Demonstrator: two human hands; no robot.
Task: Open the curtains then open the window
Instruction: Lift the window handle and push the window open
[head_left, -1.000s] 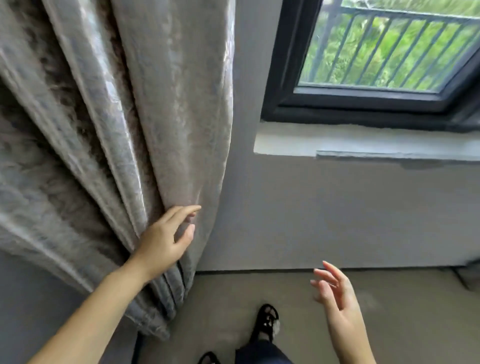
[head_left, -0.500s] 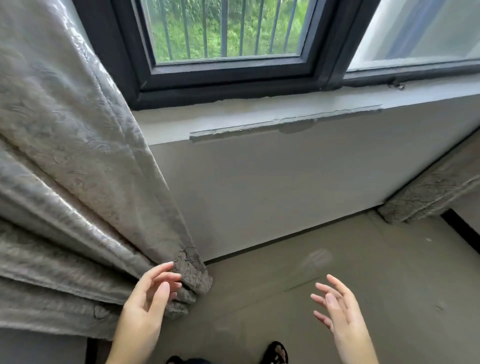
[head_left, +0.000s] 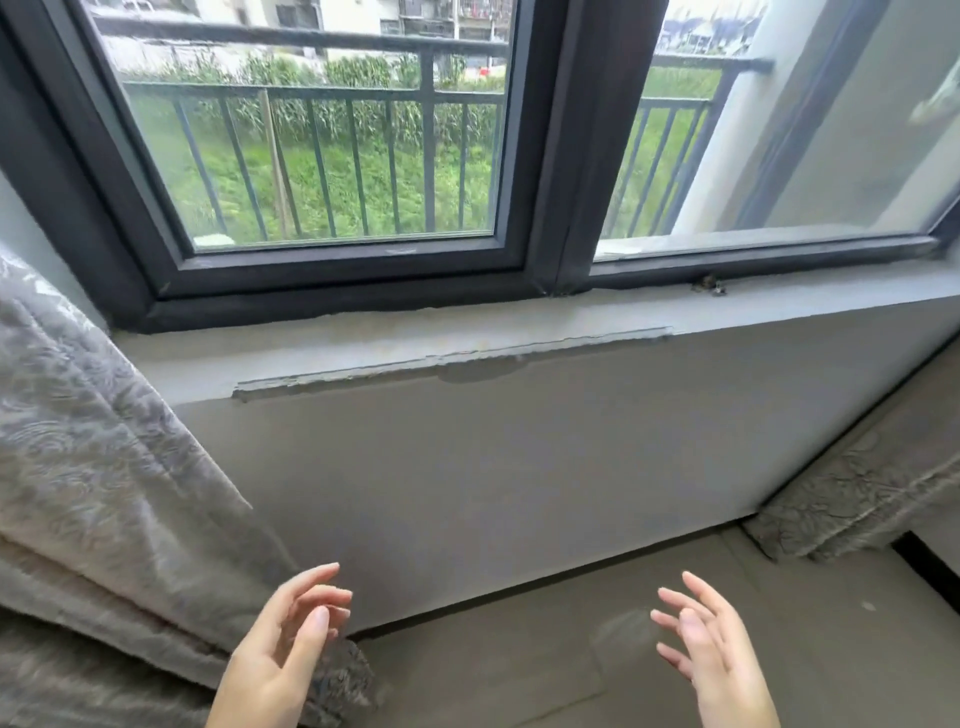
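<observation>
under the window (head_left: 332, 156) runs a pale plaster sill (head_left: 519, 322) with a chipped strip along its front edge, and below that a plain grey wall (head_left: 493, 467) drops to a dull concrete floor (head_left: 571, 649). the window has a dark frame with two panes side by side, both shut as far as can be seen; through the glass stands a black railing (head_left: 363, 93), green grass and distant buildings. a small dark speck lies on the sill near the right pane, too small to tell what it is.

the grey patterned curtain (head_left: 104, 493) is drawn to the left side, bunched in thick folds that reach down to the floor, clear of the glass. a second curtain (head_left: 857, 499) of the same cloth sits gathered at the right edge, low by the wall.

both hands hang low in front of the wall, palms facing each other, well apart. the left hand (head_left: 280, 654) is slack with fingers spread, just beside the left curtain's hem but gripping nothing. the right hand (head_left: 711, 654) is likewise loose and empty, fingers spread over the bare floor.

no containers are in view.
</observation>
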